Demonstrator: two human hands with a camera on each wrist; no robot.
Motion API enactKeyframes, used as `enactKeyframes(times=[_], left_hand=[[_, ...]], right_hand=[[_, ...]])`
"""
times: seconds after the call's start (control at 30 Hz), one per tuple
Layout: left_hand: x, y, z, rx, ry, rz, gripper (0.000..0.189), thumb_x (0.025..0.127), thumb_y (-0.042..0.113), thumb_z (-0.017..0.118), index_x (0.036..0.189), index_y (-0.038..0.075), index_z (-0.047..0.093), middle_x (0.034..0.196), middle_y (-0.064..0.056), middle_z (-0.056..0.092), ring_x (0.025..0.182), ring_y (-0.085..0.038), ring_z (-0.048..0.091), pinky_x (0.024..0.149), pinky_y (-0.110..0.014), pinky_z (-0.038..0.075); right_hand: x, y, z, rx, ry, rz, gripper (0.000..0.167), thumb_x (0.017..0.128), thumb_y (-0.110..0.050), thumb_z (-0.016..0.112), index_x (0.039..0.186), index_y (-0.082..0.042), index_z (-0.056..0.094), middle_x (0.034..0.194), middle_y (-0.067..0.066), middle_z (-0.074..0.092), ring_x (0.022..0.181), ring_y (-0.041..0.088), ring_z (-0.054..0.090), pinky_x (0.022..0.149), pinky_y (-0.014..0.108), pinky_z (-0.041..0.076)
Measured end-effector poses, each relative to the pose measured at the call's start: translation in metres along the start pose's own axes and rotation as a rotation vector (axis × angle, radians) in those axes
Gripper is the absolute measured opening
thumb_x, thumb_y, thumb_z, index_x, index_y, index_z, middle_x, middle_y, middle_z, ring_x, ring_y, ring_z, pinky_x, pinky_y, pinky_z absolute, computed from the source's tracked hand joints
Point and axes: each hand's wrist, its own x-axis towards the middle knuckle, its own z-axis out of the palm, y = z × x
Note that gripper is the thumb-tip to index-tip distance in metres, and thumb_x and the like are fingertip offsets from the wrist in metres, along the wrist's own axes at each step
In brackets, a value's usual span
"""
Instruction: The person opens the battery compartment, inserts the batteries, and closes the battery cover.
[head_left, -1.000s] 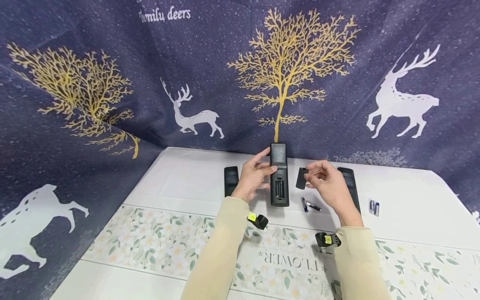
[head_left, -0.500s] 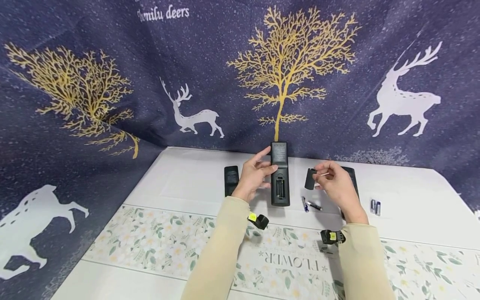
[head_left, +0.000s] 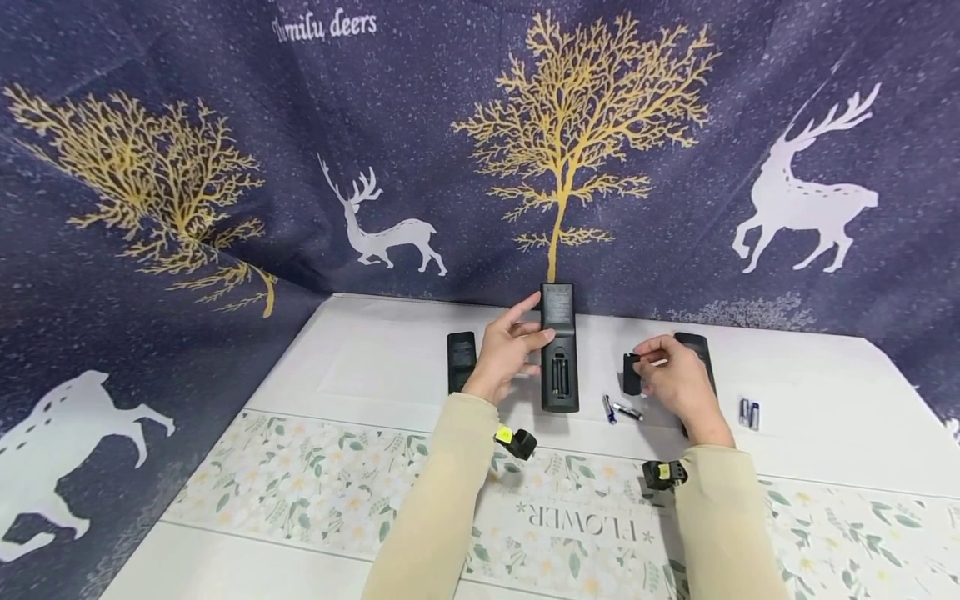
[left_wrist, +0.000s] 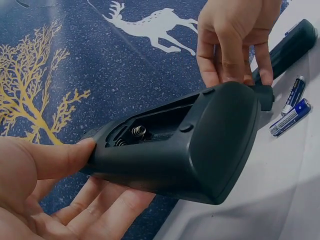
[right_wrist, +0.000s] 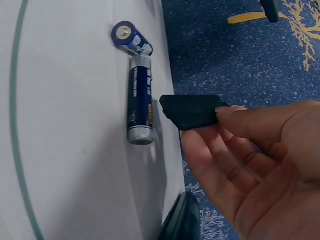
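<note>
My left hand grips a black remote control with its back turned up, thumb on the near side and fingers beneath. Its battery compartment lies uncovered, and metal springs show inside in the left wrist view. To the right, my right hand pinches a small black battery cover between thumb and fingers, close over the table. Two loose blue-and-silver batteries lie on the table between the held remote and the right hand.
A second black remote lies left of the left hand. Another remote is partly hidden behind the right hand. Two more batteries lie farther right on the white table. A dark blue deer-print cloth hangs behind.
My right hand has moved to the right and lower with the battery cover, away from the held remote. The left hand and its remote have stayed nearly still.
</note>
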Motion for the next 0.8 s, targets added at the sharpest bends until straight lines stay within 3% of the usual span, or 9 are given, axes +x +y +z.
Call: enactKeyframes(times=[0.2,0.43,0.67,0.8], left_hand=[[0.0009,0.0012,0.0013,0.01,-0.001,-0.002,0.063,0.098,0.005,0.078,0.147,0.042,0.064,0.128,-0.009,0.063,0.092,-0.017,0.065,0.061,-0.034,0.061],[0.0011,0.0018,0.0011,0.01,0.004,-0.002,0.063,0.097,0.006,0.079,0.147,0.041,0.064,0.128,-0.009,0.064,0.093,-0.018,0.064,0.059,-0.033,0.061],[0.0016,0.0013,0.0012,0.009,0.008,0.0,0.064,0.097,0.005,0.079,0.147,0.041,0.064,0.127,-0.009,0.064,0.096,-0.018,0.065,0.058,-0.033,0.061],[0.0006,0.0008,0.0017,0.02,0.011,-0.005,0.063,0.097,0.005,0.078,0.147,0.041,0.064,0.127,-0.008,0.064,0.1,-0.02,0.067,0.06,-0.034,0.062]], right_hand=[[0.0023,0.005,-0.0001,-0.075,-0.003,-0.003,0.022,0.1,0.004,0.064,0.121,0.008,0.064,0.105,0.022,0.069,0.067,0.024,0.07,0.062,0.032,0.052],[0.0028,0.0064,0.002,-0.115,-0.014,0.024,0.026,0.096,0.006,0.068,0.122,0.01,0.065,0.108,0.026,0.069,0.071,0.023,0.072,0.062,0.033,0.059],[0.0033,0.0086,0.003,-0.203,-0.054,0.057,0.037,0.096,0.0,0.072,0.13,0.01,0.062,0.117,0.03,0.067,0.084,0.031,0.072,0.083,0.051,0.057],[0.0026,0.0097,0.0037,-0.231,-0.078,0.077,0.04,0.096,-0.003,0.073,0.132,0.01,0.06,0.12,0.031,0.066,0.088,0.034,0.07,0.087,0.056,0.055]])
